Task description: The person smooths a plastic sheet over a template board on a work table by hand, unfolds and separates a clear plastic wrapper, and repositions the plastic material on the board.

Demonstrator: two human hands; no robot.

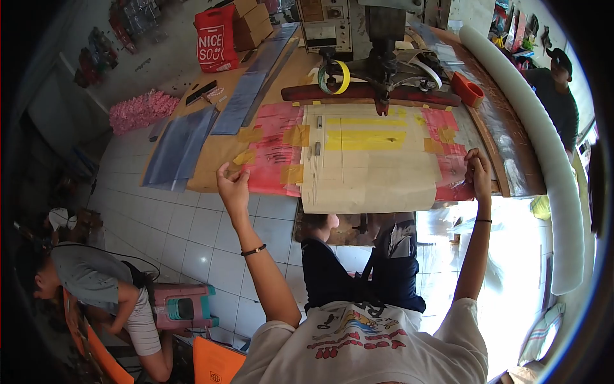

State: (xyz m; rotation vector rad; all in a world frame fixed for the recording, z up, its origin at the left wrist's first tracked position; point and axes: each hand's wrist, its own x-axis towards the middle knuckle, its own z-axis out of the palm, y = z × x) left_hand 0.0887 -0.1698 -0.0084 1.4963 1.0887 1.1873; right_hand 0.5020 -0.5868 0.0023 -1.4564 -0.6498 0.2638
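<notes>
A cardboard-coloured board [371, 182] with yellow strips lies flat on the worktable, and red plastic sheet [272, 150] is taped along both its sides with brown tape [296, 136]. At the left sheet's outer edge is my left hand [234, 187], its fingers curled and thumb against the edge. My right hand [477, 171] has its fingers closed on the outer edge of the right red plastic sheet [453, 169]. Just beyond the board, a press head [384, 67] with a long dark red bar [371, 95] hangs above the table.
Blue-grey plastic strips [182, 150] lie on the table's left, near a red bag [215, 40]. A yellow tape roll [344, 78] hangs on the press. A long white roll [543, 134] runs along the right. One person [102, 281] sits lower left; another [558, 96] is far right.
</notes>
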